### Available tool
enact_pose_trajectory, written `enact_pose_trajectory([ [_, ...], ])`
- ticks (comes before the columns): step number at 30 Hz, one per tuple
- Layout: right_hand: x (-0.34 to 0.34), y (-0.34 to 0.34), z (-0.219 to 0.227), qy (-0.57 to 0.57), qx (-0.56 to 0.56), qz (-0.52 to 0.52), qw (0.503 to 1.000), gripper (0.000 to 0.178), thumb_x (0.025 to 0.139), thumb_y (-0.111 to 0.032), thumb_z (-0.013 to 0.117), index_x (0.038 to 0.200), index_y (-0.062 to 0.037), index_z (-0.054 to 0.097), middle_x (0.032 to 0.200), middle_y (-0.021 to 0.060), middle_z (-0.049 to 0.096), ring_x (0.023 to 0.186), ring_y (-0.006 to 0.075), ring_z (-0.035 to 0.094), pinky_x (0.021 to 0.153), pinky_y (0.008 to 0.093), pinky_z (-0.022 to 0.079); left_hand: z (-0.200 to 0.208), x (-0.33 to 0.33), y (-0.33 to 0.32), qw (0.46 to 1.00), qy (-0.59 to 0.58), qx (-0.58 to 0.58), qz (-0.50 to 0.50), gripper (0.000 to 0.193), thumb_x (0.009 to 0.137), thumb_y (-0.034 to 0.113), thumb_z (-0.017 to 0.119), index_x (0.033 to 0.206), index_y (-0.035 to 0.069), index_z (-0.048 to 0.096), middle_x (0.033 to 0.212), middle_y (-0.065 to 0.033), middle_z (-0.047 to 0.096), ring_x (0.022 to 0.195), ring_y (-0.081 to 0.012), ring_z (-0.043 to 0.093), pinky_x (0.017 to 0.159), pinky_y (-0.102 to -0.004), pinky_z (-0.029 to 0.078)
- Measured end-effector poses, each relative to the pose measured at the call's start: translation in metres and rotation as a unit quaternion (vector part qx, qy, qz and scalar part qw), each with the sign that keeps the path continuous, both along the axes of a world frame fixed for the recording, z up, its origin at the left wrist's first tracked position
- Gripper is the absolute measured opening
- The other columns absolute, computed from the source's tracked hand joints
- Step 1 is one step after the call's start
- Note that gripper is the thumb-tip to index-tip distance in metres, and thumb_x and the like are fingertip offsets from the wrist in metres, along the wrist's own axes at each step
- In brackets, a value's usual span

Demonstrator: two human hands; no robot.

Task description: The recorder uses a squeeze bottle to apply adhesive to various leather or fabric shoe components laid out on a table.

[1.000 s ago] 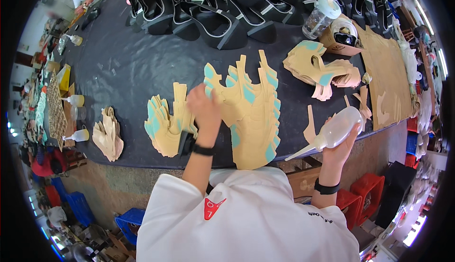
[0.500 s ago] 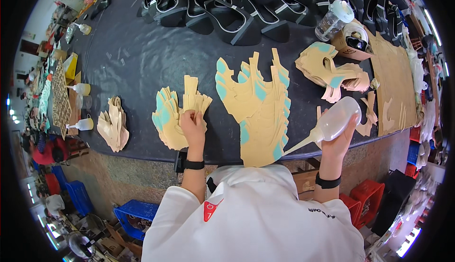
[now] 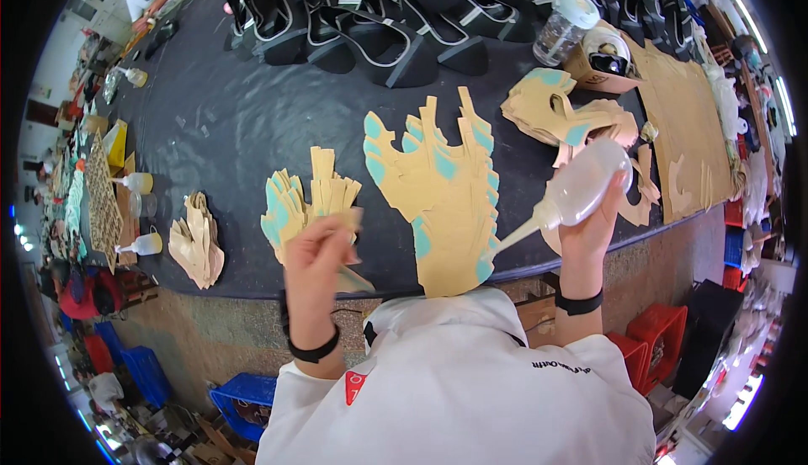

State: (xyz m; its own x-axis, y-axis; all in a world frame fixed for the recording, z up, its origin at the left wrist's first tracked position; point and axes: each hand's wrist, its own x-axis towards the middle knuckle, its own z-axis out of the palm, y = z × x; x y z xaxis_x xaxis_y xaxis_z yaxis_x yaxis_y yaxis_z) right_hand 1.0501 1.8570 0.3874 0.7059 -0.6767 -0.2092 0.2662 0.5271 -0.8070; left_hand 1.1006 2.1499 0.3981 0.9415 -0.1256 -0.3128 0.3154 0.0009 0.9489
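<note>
Squeeze bottle (image 3: 587, 180) at 3 o'clock from fanned tan pieces (image 3: 450, 204) on bench (image 3: 252, 111); fingers of right hand (image 3: 589, 233) wrap its belly. Judged light, soft-walled, easily over-squeezed; belly is the place to hold. Pieces look thin, bendy; take by bare edges. Left hand (image 3: 316, 255), 8 o'clock, blurred: can't tell whether fingers pinch anything. Nozzle (image 3: 519, 234) tip contact unclear.
</note>
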Motion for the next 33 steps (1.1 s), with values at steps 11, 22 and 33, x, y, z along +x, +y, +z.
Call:
enact_pose_trajectory([
  [11, 0.001, -0.003, 0.012, -0.032, -0.042, -0.062, 0.997, 0.049, 0.086, -0.038, 0.050, 0.116, -0.0008, 0.042, 0.104, 0.0091, 0.053, 0.094, 0.0196, 0.054, 0.081, 0.0342, 0.046, 0.002, -0.010, -0.078, 0.966, 0.117, -0.115, -0.199, 0.013, 0.078, 0.005, 0.060, 0.088, -0.004, 0.060, 0.075, -0.0074, 0.063, 0.062, -0.0045, 0.054, 0.053, -0.0148, 0.037],
  [22, 0.002, -0.005, 0.005, -0.036, -0.057, -0.069, 0.995, 0.047, 0.087, -0.035, 0.050, 0.114, 0.0017, 0.043, 0.102, 0.0097, 0.053, 0.092, 0.0180, 0.054, 0.079, 0.0319, 0.047, 0.003, -0.009, -0.081, 0.959, 0.133, -0.097, -0.232, 0.013, 0.077, 0.006, 0.061, 0.085, -0.005, 0.061, 0.073, -0.0069, 0.063, 0.065, -0.0050, 0.056, 0.052, -0.0152, 0.037],
  [33, -0.001, -0.007, 0.006, -0.025, -0.038, -0.028, 0.999, 0.054, 0.084, -0.040, 0.052, 0.115, 0.0024, 0.041, 0.103, 0.0115, 0.052, 0.093, 0.0211, 0.054, 0.080, 0.0343, 0.046, 0.000, -0.004, -0.082, 0.971, 0.116, -0.106, -0.183, 0.008, 0.075, 0.002, 0.062, 0.081, -0.003, 0.061, 0.066, -0.0077, 0.061, 0.057, -0.0066, 0.055, 0.046, -0.0157, 0.034],
])
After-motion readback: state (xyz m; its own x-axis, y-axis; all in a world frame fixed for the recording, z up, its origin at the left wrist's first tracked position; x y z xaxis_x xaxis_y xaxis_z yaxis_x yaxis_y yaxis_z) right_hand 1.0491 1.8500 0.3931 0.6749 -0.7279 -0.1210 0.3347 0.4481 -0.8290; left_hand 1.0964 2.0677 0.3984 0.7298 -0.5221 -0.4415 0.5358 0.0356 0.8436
